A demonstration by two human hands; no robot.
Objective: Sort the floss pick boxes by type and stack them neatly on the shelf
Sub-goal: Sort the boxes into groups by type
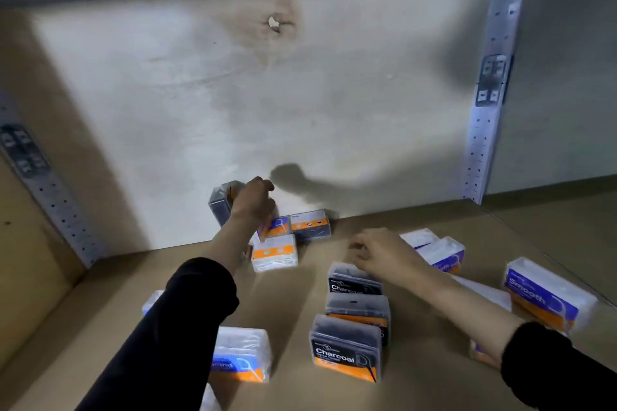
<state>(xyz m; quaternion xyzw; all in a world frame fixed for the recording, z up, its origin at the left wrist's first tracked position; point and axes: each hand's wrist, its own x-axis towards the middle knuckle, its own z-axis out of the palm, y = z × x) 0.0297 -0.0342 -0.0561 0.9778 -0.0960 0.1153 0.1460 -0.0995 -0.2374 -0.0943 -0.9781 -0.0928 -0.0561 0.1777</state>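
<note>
At the shelf's back edge the left hand [254,198] clamps a dark charcoal box [223,199] to start a stack; right hand [379,252] hovers open over scattered boxes

The brown shelf [417,220] carries loose floss pick boxes. Dark Charcoal boxes [347,349] stand in a row of three near the middle, with white-and-blue Smooth boxes [547,294] to the right and another white box [242,354] at front left. At the back wall [200,93], a small cluster of orange-labelled boxes [275,252] sits together.
</note>
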